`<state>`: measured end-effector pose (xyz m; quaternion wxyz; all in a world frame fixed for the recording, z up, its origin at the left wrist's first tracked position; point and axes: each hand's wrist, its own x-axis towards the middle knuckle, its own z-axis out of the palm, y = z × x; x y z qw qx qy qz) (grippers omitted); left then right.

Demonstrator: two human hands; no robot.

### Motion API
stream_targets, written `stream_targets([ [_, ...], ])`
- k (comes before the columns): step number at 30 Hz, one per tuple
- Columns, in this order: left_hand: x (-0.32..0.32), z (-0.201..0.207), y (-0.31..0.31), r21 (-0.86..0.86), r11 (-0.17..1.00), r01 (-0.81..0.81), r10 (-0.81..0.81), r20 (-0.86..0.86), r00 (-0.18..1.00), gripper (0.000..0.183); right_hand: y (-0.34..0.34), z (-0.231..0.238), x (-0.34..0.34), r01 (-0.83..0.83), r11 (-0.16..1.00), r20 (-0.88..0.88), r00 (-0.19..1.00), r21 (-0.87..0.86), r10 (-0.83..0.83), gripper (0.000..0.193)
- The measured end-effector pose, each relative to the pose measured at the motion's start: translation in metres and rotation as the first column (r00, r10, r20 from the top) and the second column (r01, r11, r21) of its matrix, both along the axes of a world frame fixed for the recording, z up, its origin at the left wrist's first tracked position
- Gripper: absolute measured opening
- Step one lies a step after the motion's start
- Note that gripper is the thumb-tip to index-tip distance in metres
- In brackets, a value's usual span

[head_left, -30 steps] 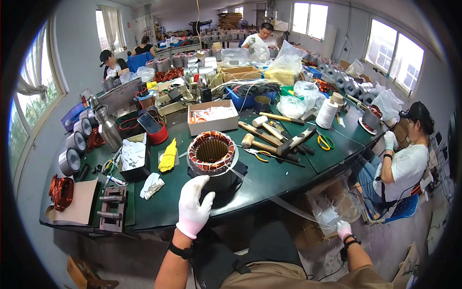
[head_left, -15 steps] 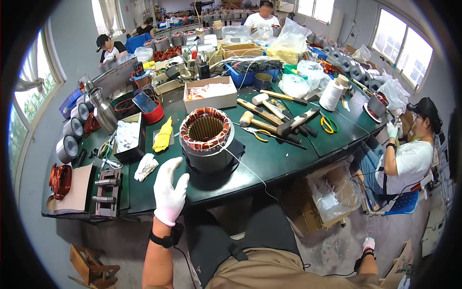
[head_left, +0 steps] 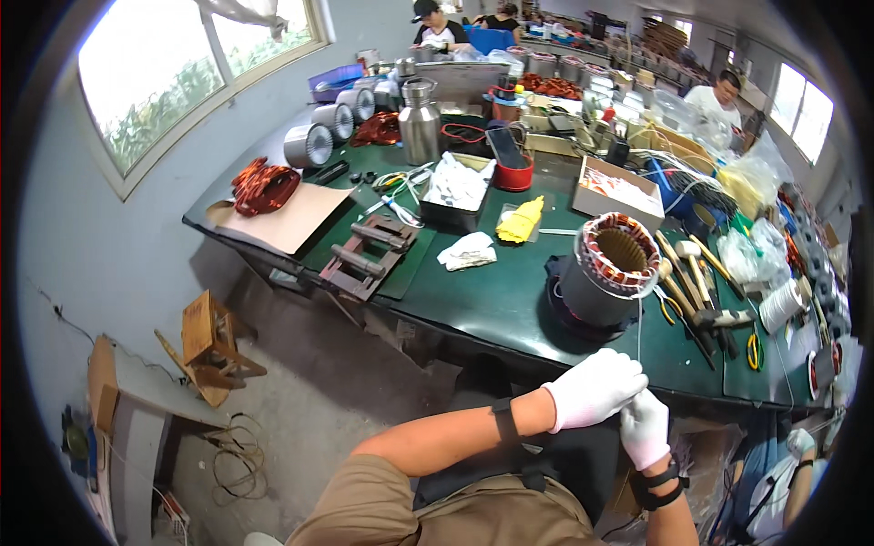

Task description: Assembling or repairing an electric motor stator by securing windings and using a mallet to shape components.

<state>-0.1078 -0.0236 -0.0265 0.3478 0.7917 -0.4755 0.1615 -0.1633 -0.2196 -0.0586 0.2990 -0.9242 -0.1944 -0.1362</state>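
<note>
A grey motor stator point(head_left: 596, 282) stands upright on a dark pad, with copper windings point(head_left: 596, 255) laced in white around its open top. From its right side a taut white cord point(head_left: 639, 328) runs down to my gloved hands, just off the table's front edge. My left hand point(head_left: 596, 389) reaches across with its fingers closed at the cord. Directly beside it, my right hand point(head_left: 645, 428) is closed too, its fingertips meeting the left glove where the cord goes out of sight. The cord's end is hidden between the gloves.
On the green table point(head_left: 473, 296) are a white cloth point(head_left: 467, 252), yellow sleeving point(head_left: 521, 220), a metal fixture point(head_left: 369, 255) and a steel flask point(head_left: 420, 123). Mallets point(head_left: 689, 255), pliers point(head_left: 667, 307) and a cord spool point(head_left: 781, 305) lie right. A wooden stool point(head_left: 214, 341) stands left. A co-worker sits at lower right.
My view has swung left. My left hand, spread beside the stator before, and my right hand, low and away at the right, have come together at the cord, which now hangs taut.
</note>
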Motion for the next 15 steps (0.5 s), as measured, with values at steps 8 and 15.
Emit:
stream_targets([
  [8,0.011,-0.017,0.089,0.092,0.974,-0.205,0.207,-0.012,0.978,0.008,0.075,0.019,0.027,-0.085,0.996,-0.137,0.987,0.002,0.084,0.016],
  [15,0.079,0.017,0.269,0.27,0.733,-0.624,0.659,-0.054,0.75,0.019,0.005,0.02,0.061,0.229,0.941,-0.081,0.973,0.25,-0.215,0.018],
])
